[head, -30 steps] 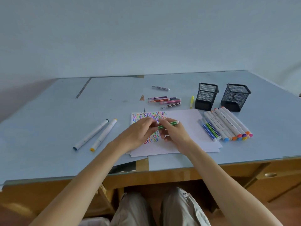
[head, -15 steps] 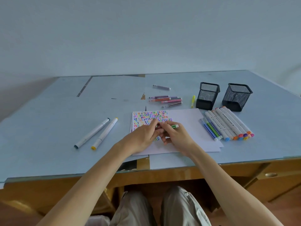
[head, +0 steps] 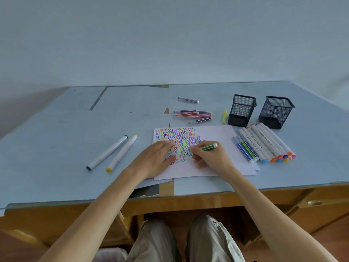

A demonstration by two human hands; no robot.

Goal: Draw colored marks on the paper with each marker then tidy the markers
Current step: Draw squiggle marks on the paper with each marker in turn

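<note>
text: none legible | white markers (head: 268,143): dark print on barrels, too small to read

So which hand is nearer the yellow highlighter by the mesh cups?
Right. The right hand, holding a green marker, is below and slightly left of the yellow highlighter; the left hand rests on the paper, farther left.
</note>
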